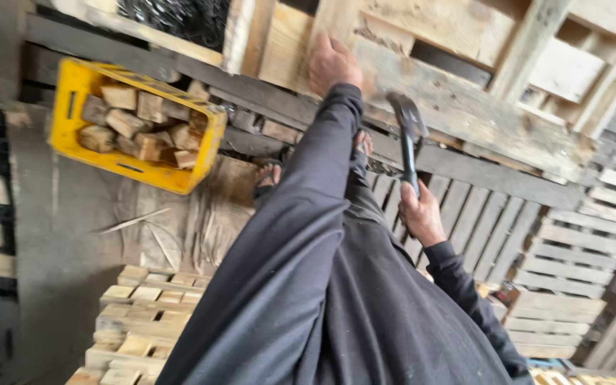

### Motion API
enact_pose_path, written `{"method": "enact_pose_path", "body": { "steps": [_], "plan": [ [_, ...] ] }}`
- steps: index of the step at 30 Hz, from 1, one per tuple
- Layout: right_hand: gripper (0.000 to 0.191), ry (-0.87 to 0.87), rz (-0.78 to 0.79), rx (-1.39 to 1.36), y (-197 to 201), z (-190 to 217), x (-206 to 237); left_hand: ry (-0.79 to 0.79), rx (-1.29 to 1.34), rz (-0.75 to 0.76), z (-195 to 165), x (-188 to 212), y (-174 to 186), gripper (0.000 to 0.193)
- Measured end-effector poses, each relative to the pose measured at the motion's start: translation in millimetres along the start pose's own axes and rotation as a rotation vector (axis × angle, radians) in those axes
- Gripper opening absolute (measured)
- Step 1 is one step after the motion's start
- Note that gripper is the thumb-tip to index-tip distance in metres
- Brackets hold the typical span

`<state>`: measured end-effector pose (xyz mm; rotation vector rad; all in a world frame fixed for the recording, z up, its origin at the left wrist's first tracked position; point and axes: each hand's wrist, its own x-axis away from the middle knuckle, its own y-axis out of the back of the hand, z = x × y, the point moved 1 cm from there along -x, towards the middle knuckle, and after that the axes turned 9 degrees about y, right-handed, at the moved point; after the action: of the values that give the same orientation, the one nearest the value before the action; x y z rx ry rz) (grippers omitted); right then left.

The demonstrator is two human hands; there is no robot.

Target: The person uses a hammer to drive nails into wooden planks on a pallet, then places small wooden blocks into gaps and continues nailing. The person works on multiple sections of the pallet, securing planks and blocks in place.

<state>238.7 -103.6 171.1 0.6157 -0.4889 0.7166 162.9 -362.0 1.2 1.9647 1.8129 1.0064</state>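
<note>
My left hand (333,63) reaches far forward in a dark sleeve and presses against a weathered wooden pallet (465,107) that stands tilted in front of me. My right hand (420,214) is shut on the handle of a dark claw hammer (408,125), whose head is raised close to the pallet's long plank. My sandalled feet (269,175) show below my arms on a sackcloth-covered floor.
A yellow plastic crate (73,85) filled with several wooden blocks sits to the left. Small cut wood blocks are stacked in rows (140,321) at lower left. More pallets (572,271) are stacked at right, and a grey slatted pallet (465,214) lies underfoot.
</note>
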Motion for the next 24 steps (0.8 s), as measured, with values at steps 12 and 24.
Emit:
{"method": "enact_pose_path", "body": {
  "steps": [12, 24],
  "plan": [
    [0.030, 0.804, -0.103, -0.555, 15, -41, -2, 0.036, 0.089, 0.129, 4, 7, 10, 0.034],
    [0.041, 0.151, -0.107, -0.199, 3, -77, -6, -0.155, 0.589, 0.207, 22, -8, 2, 0.014]
  ]
}}
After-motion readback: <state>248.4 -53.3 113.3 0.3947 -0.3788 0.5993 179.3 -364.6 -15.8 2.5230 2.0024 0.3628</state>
